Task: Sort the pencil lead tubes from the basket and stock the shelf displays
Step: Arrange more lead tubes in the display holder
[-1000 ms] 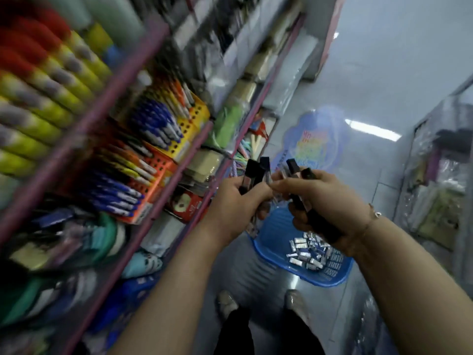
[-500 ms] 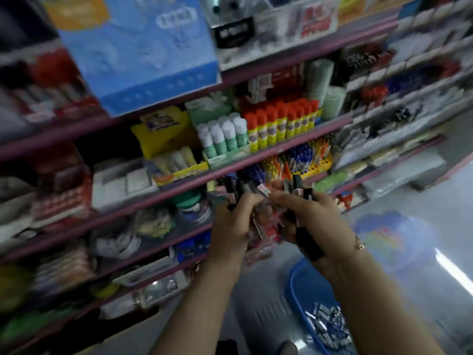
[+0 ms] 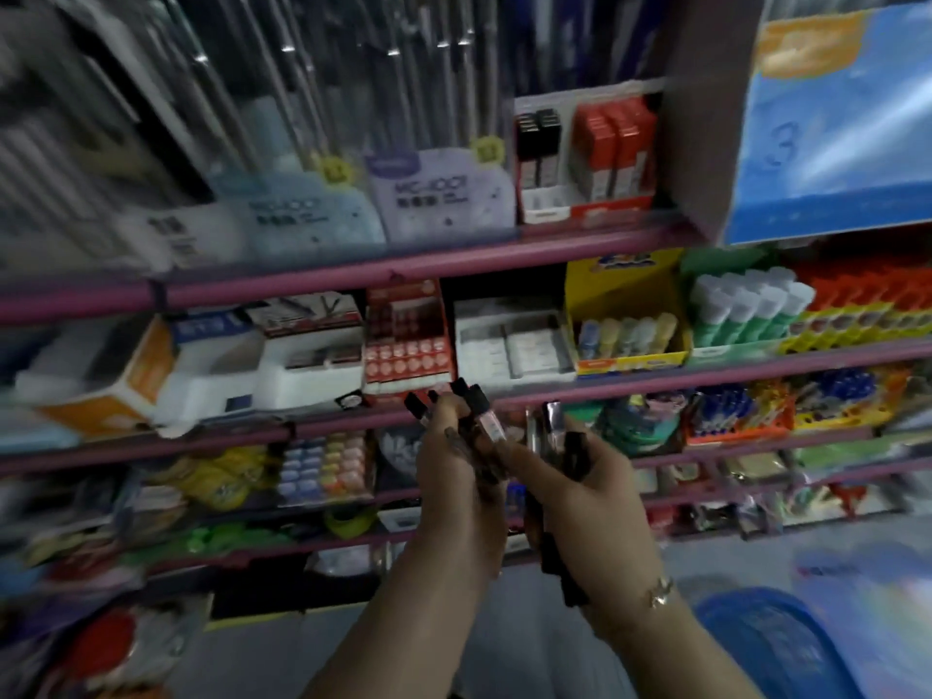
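Lilac display card (image 3: 438, 194): "MC-1001", blurred
Pale blue display card (image 3: 302, 214): similar code, too smeared to read
Blue box (image 3: 832, 128): handwritten "3"
Other packaging: print illegible

Pink-edged shelves (image 3: 353, 272) carry the stock. The top one holds pen boxes (image 3: 439, 194) and a red-and-black lead display (image 3: 587, 158); the next has white trays (image 3: 509, 340), a yellow box (image 3: 625, 315) and glue sticks (image 3: 741, 310). A blue basket (image 3: 771, 643) sits on the floor (image 3: 529, 623).
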The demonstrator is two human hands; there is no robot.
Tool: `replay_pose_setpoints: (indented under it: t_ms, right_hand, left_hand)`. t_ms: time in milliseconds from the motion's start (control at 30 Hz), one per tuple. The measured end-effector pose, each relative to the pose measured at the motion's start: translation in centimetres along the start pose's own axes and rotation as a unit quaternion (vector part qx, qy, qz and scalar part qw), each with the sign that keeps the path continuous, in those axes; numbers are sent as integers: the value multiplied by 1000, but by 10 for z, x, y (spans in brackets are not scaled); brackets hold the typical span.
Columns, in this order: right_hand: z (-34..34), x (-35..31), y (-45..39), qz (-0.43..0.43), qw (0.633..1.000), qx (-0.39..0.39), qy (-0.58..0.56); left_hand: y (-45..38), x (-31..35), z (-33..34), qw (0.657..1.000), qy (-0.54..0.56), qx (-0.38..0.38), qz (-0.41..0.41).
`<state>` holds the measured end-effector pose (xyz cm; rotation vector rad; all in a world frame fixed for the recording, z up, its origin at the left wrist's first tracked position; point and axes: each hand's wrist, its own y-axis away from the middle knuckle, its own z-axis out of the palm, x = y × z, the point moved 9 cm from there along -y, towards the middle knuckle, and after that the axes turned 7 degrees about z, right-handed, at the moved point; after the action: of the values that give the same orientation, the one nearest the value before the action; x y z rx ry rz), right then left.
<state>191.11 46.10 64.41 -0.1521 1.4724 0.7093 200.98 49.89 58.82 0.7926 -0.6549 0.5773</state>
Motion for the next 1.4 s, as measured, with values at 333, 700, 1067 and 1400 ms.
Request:
replay_pose_setpoints:
  t_ms: [333,700,1067,1400]
  right_hand:
    - [55,-10,-13,-67,997,3,35]
    - [30,-1,-55,-3,997,69,20]
    - [13,-17,-62,-4,999,26,-20]
    - [-7,-24,-77,55,995,0,-82]
  left_hand:
    - [-30,35,-27,994,-101,-8,43]
    - [-28,48,-9,966,-201,28,162]
    - [-44,45,7,978,-196,15,66]
    - [-29,32,31,957,-258,-132,0]
